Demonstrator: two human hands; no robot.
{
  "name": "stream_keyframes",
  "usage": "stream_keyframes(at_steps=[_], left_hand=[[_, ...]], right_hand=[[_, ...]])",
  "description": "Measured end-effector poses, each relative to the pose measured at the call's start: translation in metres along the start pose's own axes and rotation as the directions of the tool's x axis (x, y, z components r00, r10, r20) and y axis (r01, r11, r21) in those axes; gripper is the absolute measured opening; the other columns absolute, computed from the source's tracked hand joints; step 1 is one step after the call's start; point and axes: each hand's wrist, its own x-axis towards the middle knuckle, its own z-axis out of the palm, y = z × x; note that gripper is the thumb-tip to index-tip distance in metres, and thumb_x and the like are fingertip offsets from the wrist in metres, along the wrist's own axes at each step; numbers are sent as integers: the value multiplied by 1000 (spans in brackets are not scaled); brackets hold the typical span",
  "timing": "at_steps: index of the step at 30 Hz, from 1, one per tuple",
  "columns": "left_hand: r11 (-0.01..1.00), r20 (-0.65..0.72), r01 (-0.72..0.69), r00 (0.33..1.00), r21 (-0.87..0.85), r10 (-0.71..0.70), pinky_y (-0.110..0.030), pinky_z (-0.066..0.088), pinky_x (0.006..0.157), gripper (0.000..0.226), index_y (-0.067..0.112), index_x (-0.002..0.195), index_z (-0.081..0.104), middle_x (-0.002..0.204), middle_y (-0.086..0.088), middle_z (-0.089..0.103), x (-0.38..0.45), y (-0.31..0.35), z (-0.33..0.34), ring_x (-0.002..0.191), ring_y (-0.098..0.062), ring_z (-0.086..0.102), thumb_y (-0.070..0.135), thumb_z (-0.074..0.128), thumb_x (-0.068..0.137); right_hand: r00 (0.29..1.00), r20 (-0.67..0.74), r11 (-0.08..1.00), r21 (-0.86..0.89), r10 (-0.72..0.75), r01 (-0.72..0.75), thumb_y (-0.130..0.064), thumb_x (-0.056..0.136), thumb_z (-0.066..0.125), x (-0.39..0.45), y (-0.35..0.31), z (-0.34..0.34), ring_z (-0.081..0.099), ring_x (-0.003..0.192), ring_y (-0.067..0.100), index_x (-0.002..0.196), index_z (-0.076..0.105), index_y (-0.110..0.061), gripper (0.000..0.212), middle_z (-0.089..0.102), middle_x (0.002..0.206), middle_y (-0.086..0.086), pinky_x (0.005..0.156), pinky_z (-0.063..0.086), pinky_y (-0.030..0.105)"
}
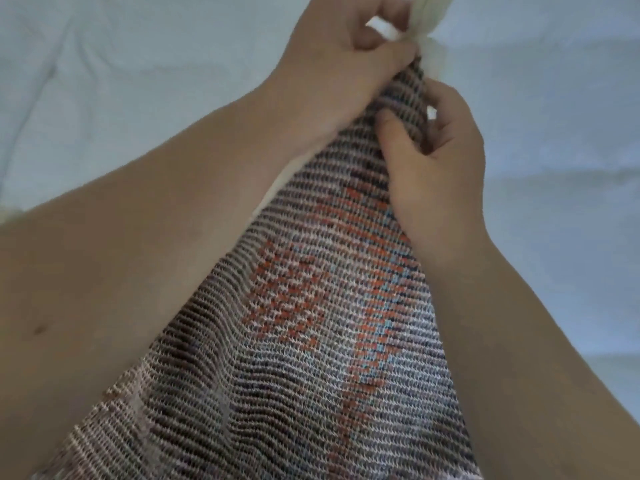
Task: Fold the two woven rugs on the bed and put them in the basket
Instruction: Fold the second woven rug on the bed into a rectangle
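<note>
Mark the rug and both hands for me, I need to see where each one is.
Rug [311,323]: head view, orange-patterned middle of the weave.
Left hand [332,60]: head view, back of the hand, fingers gripping the rug's top edge.
Right hand [440,168]: head view, back of the hand, fingers pinching the rug below.

Rug [311,323] grey-and-dark woven stripes with orange and light-blue patches, cream fringe [429,50]; bedsheet [104,81] plain white

Two bare forearms without sleeves, no watch, rings or bracelets, left hand [346,60] at upper centre of the frame, right hand [436,161] right of centre, short plain fingernails, small dark mark on the left forearm at lower left
</note>
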Motion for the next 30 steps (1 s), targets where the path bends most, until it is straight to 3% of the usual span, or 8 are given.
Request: stream_keyframes(at_steps=[4, 7, 10, 13, 16, 19, 22, 30], left_hand=[[960, 117, 81, 986, 267, -116, -33, 55, 85, 16, 18, 100, 71, 85, 9, 69, 38, -35, 34, 86, -14, 69, 29, 69, 88], [883, 99, 57, 988, 466, -116, -29, 49, 96, 28, 27, 122, 63, 107, 15, 64, 10, -60, 39, 104, -8, 63, 36, 55, 96], [812, 95, 17, 991, 584, -89, -30, 48, 100, 36, 26, 133, 58, 124, 11, 66, -54, -91, 23, 106, -5, 61, 37, 47, 100], [645, 160, 7, 967, 764, -200, -41, 35, 111, 46, 26, 141, 51, 137, 5, 60, -101, -120, 12, 125, -19, 55, 45, 47, 99], [733, 79, 213, 937, 646, -341, -41, 38, 109, 63, 28, 149, 38, 132, 6, 60, -97, -118, 19, 121, -19, 55, 48, 59, 92], [801, 108, 456, 841, 387, -531, -32, 43, 86, 63, 23, 144, 44, 113, 5, 55, -60, -106, 27, 100, -14, 54, 46, 65, 89], [801, 227, 443, 800, 403, -556, -34, 41, 72, 39, 4, 109, 67, 92, -5, 57, -28, -101, 36, 81, -17, 52, 36, 65, 86], [887, 323, 438, 826, 149, -462, -28, 44, 64, 11, 13, 75, 61, 69, -1, 54, -16, -92, 42, 64, -14, 51, 6, 67, 80]], right_hand=[[987, -153, 980, -185, 41, -69, -29, 89, 63, 2, 28, -2, 65, 81, 7, 110, 57, -29, 21, 68, 89, -10, 75, 51, 20], [988, -127, 946, -300, 89, -124, -27, 93, 61, 0, 55, -4, 56, 79, 0, 116, 59, -24, 24, 58, 86, -19, 67, 38, 3], [988, -48, 936, -316, 146, -154, -33, 93, 62, -5, 72, -3, 60, 95, 2, 127, 55, -29, 35, 62, 106, -17, 86, 45, 15], [981, 37, 926, -337, 191, -168, -36, 91, 63, -20, 85, 3, 62, 107, 10, 132, 49, -39, 44, 60, 119, -18, 94, 52, 33], [979, 37, 894, -415, 201, -168, -35, 94, 60, -31, 93, 8, 62, 106, 8, 132, 55, -33, 38, 65, 117, -15, 93, 50, 30], [984, 13, 892, -423, 180, -158, -32, 94, 61, -28, 94, 10, 62, 95, 7, 124, 62, -27, 30, 67, 107, -14, 85, 52, 30], [981, 13, 895, -412, 192, -170, -30, 95, 61, -24, 96, 10, 63, 98, 11, 130, 59, -26, 35, 68, 111, -10, 82, 50, 28], [978, -58, 921, -329, 201, -208, -33, 92, 64, -32, 99, 6, 58, 74, -2, 104, 54, -24, 19, 61, 84, -15, 56, 40, 10]])
